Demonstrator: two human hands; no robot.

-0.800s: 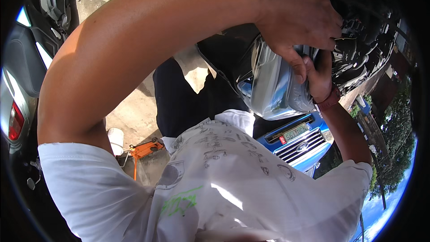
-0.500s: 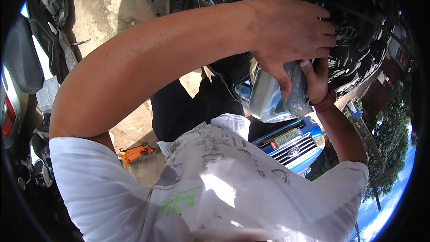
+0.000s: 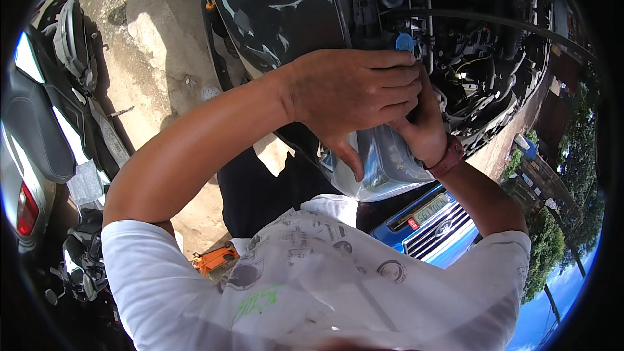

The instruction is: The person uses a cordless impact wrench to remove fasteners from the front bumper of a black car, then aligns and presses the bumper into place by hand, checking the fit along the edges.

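A car headlight (image 3: pixel 383 162) with a clear lens sits at the front corner of a dark car, by the engine bay. My left hand (image 3: pixel 361 88) grips it from above. Its thumb lies along the lens, and its fingers lie close together over the headlight's upper edge, the tips at my right hand. On the other side my right hand (image 3: pixel 422 127), with a reddish band on the wrist, is closed around the headlight's edge. My left hand hides part of it, and its fingertips are out of sight. Just beyond both hands is a blue cap (image 3: pixel 404 42).
The dark fender (image 3: pixel 279 13) lies beyond my left forearm, the open engine bay (image 3: pixel 481 45) to the right. A blue vehicle (image 3: pixel 442 221) is close by. On the left are a parked motorcycle (image 3: pixel 39 130) and an orange floor jack (image 3: pixel 214 259).
Both hands and the headlight now appear further left and lower, as the view has shifted. My left fingers have drawn closer together, and the blue cap has come into sight.
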